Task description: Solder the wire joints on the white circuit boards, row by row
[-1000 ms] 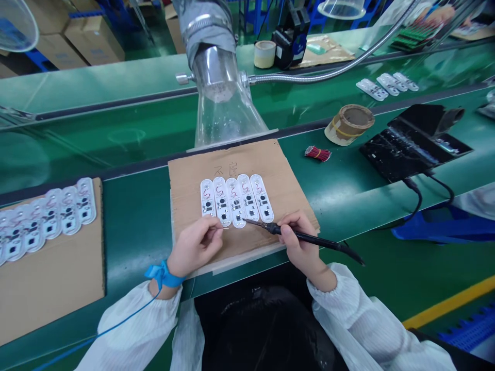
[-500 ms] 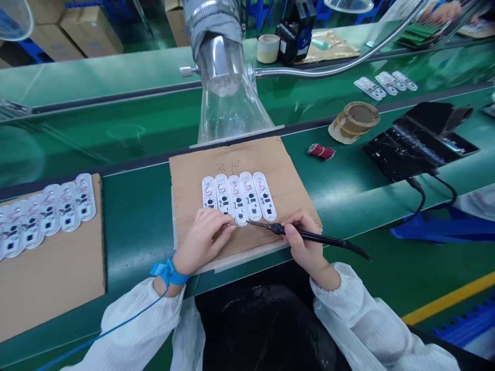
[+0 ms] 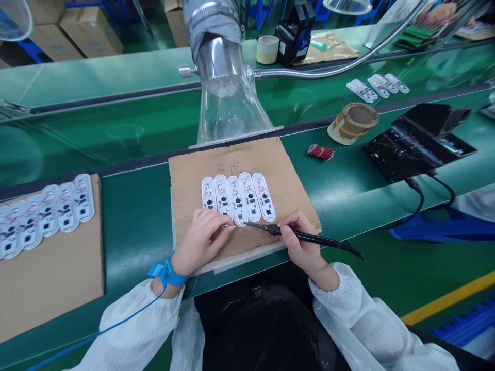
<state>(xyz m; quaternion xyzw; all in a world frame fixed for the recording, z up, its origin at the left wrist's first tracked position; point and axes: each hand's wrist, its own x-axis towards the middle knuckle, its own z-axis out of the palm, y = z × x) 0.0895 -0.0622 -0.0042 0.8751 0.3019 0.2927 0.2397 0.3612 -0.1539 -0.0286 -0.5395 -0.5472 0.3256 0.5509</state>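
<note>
- Your left hand [image 3: 203,242] is closed in a pinch, and a thin metal wire [image 3: 228,225] runs from its fingertips [image 3: 221,225] to the lower end of the middle board.
- Your right hand [image 3: 301,239] is closed around a black soldering iron [image 3: 309,237], holding it like a pen. The iron's tip [image 3: 249,223] points toward your left hand and sits just beside that same board end; you cannot tell from this view whether it touches.
- Five white oblong circuit boards [image 3: 237,198] lie side by side, just ahead of both hands, each with a small red squiggle of wire on it.
- Those boards rest on a brown cardboard sheet [image 3: 193,170], which also lies under both hands and has handwritten characters [image 3: 228,166] above the boards.
- A blue wrist strap [image 3: 166,273] circles your left wrist, its thin blue cord [image 3: 116,319] trailing down over your white sleeve [image 3: 135,324].
- Left of your left hand, more white boards [image 3: 46,219] lie in a row on a second cardboard sheet [image 3: 50,293].
- Ahead of your right hand, on the green tabletop [image 3: 135,232], are a bundle of red wires [image 3: 320,152], a brown tape roll [image 3: 353,122] and a black device [image 3: 402,149] with cables.
- Ahead of both hands, a clear plastic funnel [image 3: 228,111] hangs just above the far edge of the cardboard.
</note>
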